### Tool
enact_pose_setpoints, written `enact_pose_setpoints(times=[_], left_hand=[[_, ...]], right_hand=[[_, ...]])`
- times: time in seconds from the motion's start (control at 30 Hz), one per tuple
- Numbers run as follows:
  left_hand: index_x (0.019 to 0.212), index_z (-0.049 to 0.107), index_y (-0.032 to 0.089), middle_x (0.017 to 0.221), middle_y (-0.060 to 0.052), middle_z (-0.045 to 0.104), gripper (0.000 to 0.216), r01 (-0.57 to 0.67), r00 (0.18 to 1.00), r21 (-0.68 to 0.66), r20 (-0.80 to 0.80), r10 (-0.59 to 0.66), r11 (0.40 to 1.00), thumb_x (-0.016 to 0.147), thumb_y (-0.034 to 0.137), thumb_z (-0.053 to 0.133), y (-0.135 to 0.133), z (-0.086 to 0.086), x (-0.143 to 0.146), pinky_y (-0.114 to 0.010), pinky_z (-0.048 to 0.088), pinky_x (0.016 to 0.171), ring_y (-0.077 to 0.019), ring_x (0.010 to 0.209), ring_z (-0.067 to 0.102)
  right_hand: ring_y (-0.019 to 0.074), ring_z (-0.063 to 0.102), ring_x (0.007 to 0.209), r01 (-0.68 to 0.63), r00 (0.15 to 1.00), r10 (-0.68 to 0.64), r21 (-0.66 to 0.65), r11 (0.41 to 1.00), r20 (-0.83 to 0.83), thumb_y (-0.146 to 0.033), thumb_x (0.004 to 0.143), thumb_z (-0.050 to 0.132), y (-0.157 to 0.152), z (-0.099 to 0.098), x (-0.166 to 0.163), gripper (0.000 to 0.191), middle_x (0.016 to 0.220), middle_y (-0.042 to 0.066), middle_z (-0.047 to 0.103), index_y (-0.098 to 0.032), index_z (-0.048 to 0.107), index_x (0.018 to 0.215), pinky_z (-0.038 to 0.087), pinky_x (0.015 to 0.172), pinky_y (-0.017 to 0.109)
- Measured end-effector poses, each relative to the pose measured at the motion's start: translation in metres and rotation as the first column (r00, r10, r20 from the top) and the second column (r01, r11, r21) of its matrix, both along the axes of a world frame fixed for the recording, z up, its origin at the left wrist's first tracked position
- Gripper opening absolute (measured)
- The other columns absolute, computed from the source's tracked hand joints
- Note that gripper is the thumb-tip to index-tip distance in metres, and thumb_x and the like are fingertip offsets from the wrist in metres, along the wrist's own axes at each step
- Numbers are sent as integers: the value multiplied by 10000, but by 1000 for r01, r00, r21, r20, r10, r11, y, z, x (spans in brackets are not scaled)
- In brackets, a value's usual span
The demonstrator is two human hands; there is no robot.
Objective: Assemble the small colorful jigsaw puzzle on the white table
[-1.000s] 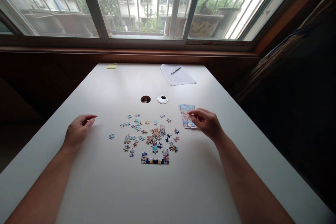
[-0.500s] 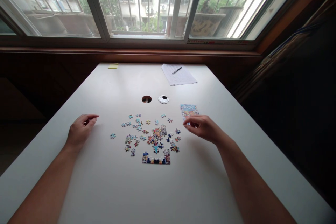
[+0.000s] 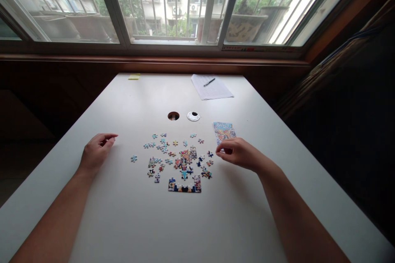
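My left hand [image 3: 98, 151] rests on the table left of the puzzle pieces, index finger stretched out and thumb apart from it, with nothing in it. Closest to it lies a single light-blue jigsaw piece [image 3: 133, 159]. Over the table on the right, my right hand [image 3: 237, 153] has loosely bent fingers, a gap between thumb and index finger, and nothing visible in it. It covers the lower part of a colourful picture card [image 3: 224, 130]. Between the hands lie several loose jigsaw pieces [image 3: 162, 146], a joined cluster [image 3: 185, 157] and a joined bottom edge section [image 3: 185, 189].
The white table [image 3: 132, 222] has a round cable hole [image 3: 173, 116] with its metal cover [image 3: 193, 116] beside it. Farther back are paper sheets [image 3: 212, 90] with a pen [image 3: 209, 82] on them, and a yellow sticky note [image 3: 134, 77]. A barred window stands beyond.
My right hand has come slightly nearer to me, showing more of the picture card. The left hand stays in place, and the puzzle pieces lie as before. The view has shifted slightly.
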State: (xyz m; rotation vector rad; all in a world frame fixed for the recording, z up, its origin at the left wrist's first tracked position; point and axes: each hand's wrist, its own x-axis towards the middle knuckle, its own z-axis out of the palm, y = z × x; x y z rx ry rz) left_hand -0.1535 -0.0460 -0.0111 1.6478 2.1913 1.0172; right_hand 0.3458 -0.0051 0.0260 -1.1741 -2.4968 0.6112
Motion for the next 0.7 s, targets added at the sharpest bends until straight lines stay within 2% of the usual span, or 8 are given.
enact_pose_setpoints(times=[0.23, 0.37, 0.47, 0.57, 0.7], left_hand=[[1030, 721, 248, 1069, -23, 710, 299, 3, 1000, -10, -3, -3, 1000, 853, 427, 561, -1, 3, 2, -320, 491, 856, -214, 937, 642], [1030, 721, 241, 1076, -31, 711, 307, 1, 1000, -6, -5, -1, 1000, 853, 429, 557, -1, 3, 3, -326, 494, 863, -218, 940, 642], [1031, 721, 241, 1084, -28, 709, 306, 5, 1000, -3, -8, -6, 1000, 857, 429, 553, -1, 2, 2, -324, 491, 866, -217, 946, 641], [1033, 723, 241, 1072, -27, 711, 310, 10, 1000, -2, -14, -10, 1000, 854, 430, 554, 1, -1, 0, -320, 493, 846, -213, 924, 642], [1015, 728, 245, 1061, -25, 714, 305, 8, 1000, 10, -11, -8, 1000, 847, 434, 557, 1, -3, -1, -319, 495, 837, -215, 922, 645]], right_hand=[[128, 559, 565, 4, 995, 12, -162, 987, 100, -221, 819, 640, -7, 7, -4, 159, 629, -11, 651, -267, 791, 831, 374, 542, 249], [130, 572, 547, -32, 994, 59, -270, 962, 93, -220, 789, 666, -11, 9, -7, 149, 626, -9, 683, -274, 803, 809, 373, 519, 247], [135, 597, 517, -5, 991, 60, -425, 905, 116, -260, 813, 645, -12, 7, -9, 184, 595, -10, 688, -277, 814, 883, 409, 516, 242], [136, 610, 497, 57, 985, 49, -583, 811, 165, -310, 826, 620, -12, 6, -11, 237, 591, -9, 689, -268, 814, 957, 446, 521, 237], [144, 628, 535, 79, 979, 63, -644, 761, 195, -343, 802, 624, -12, 10, -15, 281, 611, 2, 689, -243, 815, 982, 469, 562, 235]])
